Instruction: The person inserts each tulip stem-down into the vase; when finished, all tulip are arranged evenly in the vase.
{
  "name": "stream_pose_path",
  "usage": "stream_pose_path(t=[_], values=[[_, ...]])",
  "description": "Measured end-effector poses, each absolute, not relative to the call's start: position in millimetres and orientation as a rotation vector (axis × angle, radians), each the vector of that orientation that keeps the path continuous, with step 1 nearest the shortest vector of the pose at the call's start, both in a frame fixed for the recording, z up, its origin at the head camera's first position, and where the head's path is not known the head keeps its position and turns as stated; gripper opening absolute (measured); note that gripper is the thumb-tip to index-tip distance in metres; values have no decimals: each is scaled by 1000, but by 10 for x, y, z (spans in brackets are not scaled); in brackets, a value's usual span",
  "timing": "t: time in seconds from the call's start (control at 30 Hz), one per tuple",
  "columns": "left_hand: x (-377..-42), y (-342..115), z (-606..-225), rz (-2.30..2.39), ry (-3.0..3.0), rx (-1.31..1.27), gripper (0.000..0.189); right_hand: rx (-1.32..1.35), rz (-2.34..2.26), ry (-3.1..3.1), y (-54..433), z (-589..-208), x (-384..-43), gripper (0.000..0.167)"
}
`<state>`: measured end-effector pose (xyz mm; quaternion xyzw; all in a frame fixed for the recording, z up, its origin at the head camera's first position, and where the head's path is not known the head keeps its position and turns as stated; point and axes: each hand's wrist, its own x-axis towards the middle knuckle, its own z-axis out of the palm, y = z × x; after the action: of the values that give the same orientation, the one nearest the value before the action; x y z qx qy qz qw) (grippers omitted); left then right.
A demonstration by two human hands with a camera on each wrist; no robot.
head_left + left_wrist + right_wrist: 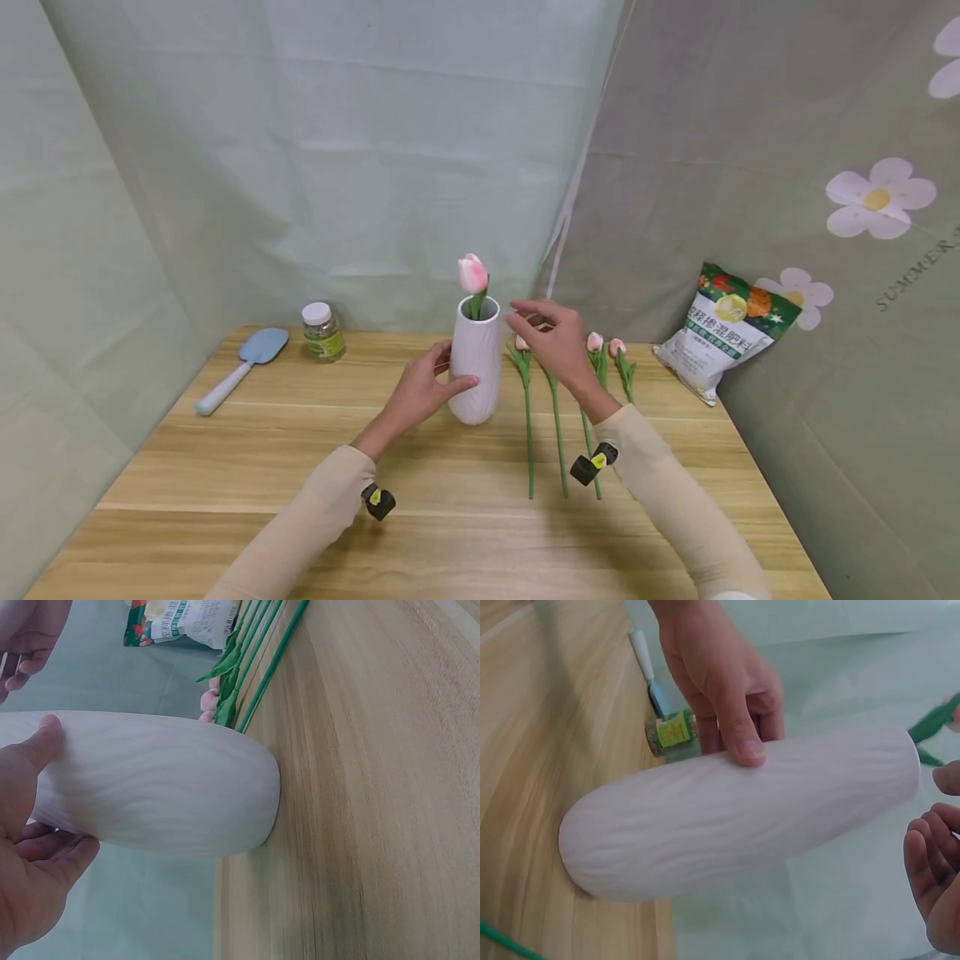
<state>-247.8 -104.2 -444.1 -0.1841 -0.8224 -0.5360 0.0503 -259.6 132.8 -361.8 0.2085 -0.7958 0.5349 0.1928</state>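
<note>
A white vase (476, 367) with a rippled surface stands upright on the wooden table, and one pink tulip (472, 274) pokes out of its mouth. My left hand (415, 390) holds the vase by its left side, thumb across the front and fingers behind; the left wrist view shows this grip on the ribbed wall (165, 784). Just right of the rim hovers my right hand (557, 343), its fingers loosely bent with nothing between them. Several more pink tulips lie in a row right of the vase, their green stems (529, 433) pointing toward me; the right hand partly hides them.
At the back left are a blue-headed spatula-like tool (262, 347) and a white-capped jar (324, 333) of small grains. A green and white fertilizer bag (723, 329) leans at the back right. Cloth curtains (375, 167) surround the wooden table (450, 533).
</note>
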Motion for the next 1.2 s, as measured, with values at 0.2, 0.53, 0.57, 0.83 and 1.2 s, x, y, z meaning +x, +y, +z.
stream_pose_path(t=[0.2,0.53,0.57,0.83,1.2], values=[[-2484,-1032,-4444,-1614,-2501,-566,72,540,1566,-2148,1523,-3684,-2582,26],[-2492,-1050,-4461,-1606,-2515,-558,75,457,1529,-2127,1857,-3627,-2355,22],[-2493,-1050,-4462,-1608,-2512,-562,75,437,1525,-2127,1892,-3618,-2331,22],[-2490,-1046,-4452,-1633,-2494,-569,74,265,1554,-2187,2284,-3877,-2392,26],[-2500,-1044,-4448,-1622,-2513,-563,74,127,1286,-2295,2892,-4416,-2543,27]])
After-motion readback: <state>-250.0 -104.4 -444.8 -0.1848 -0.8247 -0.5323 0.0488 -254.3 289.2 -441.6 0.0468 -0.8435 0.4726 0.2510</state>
